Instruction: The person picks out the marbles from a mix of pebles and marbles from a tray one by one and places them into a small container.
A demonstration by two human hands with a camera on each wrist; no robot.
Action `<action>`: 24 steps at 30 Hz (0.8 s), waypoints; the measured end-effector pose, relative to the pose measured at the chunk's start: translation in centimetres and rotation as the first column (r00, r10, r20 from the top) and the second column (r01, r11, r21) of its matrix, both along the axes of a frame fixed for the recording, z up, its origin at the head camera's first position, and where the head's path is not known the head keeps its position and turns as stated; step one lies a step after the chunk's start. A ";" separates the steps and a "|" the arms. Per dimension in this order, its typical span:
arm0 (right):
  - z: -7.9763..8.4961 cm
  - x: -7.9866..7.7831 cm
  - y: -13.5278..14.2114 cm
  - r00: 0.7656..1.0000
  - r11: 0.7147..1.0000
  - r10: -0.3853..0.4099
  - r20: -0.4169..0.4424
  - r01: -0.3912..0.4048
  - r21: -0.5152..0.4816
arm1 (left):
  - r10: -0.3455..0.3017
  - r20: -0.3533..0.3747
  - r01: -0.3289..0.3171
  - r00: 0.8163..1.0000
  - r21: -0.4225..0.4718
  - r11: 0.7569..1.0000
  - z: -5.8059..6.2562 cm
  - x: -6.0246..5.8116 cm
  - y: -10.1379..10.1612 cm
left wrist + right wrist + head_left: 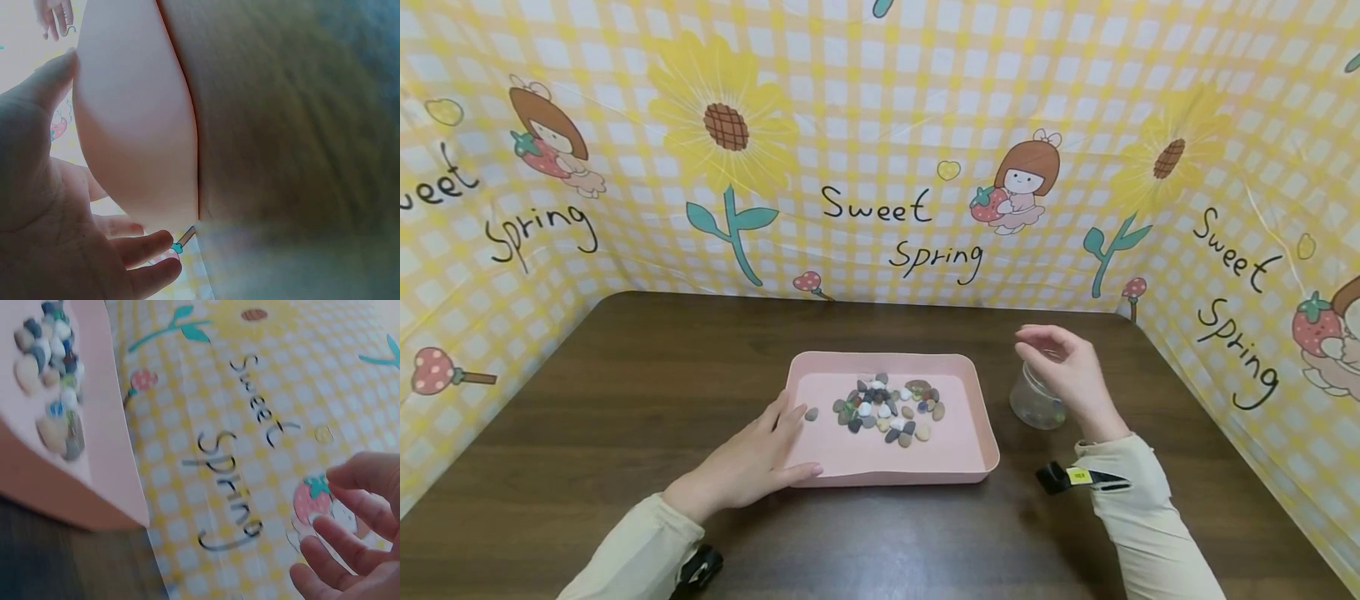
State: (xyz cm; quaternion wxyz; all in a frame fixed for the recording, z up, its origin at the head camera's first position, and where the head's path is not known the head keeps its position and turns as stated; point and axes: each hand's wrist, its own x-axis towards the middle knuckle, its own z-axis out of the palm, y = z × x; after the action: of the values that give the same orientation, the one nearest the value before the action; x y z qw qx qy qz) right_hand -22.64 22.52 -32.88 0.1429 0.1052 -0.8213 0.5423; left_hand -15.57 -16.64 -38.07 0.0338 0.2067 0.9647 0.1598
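Observation:
A shallow pink tray (891, 477) lies on the brown table, with a cluster of mixed pebbles (883, 408) in its middle. One grey pebble (812, 414) sits apart near the tray's left side. My left hand (748, 458) rests at the tray's left end, its thumb on the front rim and its fingers along the left side, loosely extended. Right of the tray stands a clear jar (1033, 404). Over its mouth is my right hand (1071, 371), fingers gently bent. In the right wrist view, nothing shows between the thumb and fingers (334, 537).
A yellow checked cloth (865, 108) with flowers and lettering hangs behind and along both sides of the brown table (700, 367). A black strap device (1056, 477) is on the right wrist, close beside the jar.

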 end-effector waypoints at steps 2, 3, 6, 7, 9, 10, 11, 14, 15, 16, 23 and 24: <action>0.0 -0.2 -0.8 0.999 0.999 0.043 0.028 -0.043 0.019 | 0.003 0.004 -0.003 1.000 0.000 1.000 0.0 0.0 0.0; 0.0 -0.3 -1.2 0.997 0.997 0.063 0.046 -0.065 0.031 | 0.003 0.006 -0.003 1.000 0.001 1.000 0.1 0.0 0.0; -0.1 -0.5 -2.3 0.989 0.992 0.117 0.094 -0.122 0.043 | 0.004 0.011 -0.004 1.000 0.004 1.000 0.1 0.0 0.0; -0.1 -0.5 -2.7 0.985 0.989 0.134 0.108 -0.140 0.049 | 0.004 0.012 -0.004 1.000 0.005 1.000 0.1 0.0 0.0; -0.1 -0.7 -3.3 0.977 0.983 0.165 0.133 -0.173 0.053 | 0.004 0.012 -0.004 1.000 0.008 1.000 0.1 0.0 0.0; -0.2 -0.8 -3.7 0.974 0.981 0.177 0.141 -0.186 0.054 | 0.004 0.012 -0.004 1.000 0.009 1.000 0.1 0.0 0.0; -0.3 -1.0 -4.0 0.971 0.978 0.191 0.147 -0.201 0.056 | 0.005 0.012 -0.005 1.000 0.011 1.000 0.1 0.1 0.0; -0.7 -1.4 -4.9 0.959 0.971 0.217 0.183 -0.232 0.062 | 0.005 0.009 -0.005 1.000 0.016 1.000 0.1 0.1 0.0; -0.8 -1.5 -5.2 0.955 0.967 0.228 0.191 -0.244 0.067 | 0.005 0.008 -0.005 1.000 0.018 1.000 0.1 0.1 0.0; -1.0 -1.7 -5.4 0.951 0.964 0.237 0.199 -0.256 0.074 | 0.004 0.006 -0.004 1.000 0.020 1.000 0.1 0.1 0.0; -2.3 -3.0 -6.8 0.928 0.944 0.289 0.235 -0.317 0.092 | 0.004 0.010 -0.004 1.000 0.025 1.000 0.0 0.1 -0.1; -2.4 -3.3 -7.0 0.927 0.942 0.291 0.237 -0.321 0.095 | 0.007 0.014 -0.007 1.000 0.026 1.000 0.0 0.1 -0.1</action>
State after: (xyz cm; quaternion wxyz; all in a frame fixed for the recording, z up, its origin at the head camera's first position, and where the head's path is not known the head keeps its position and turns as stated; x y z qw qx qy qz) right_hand -25.91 15.55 -35.30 -0.0423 0.1811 -0.8395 0.5105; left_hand -15.48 -16.77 -38.09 0.0373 0.2025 0.9630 0.1739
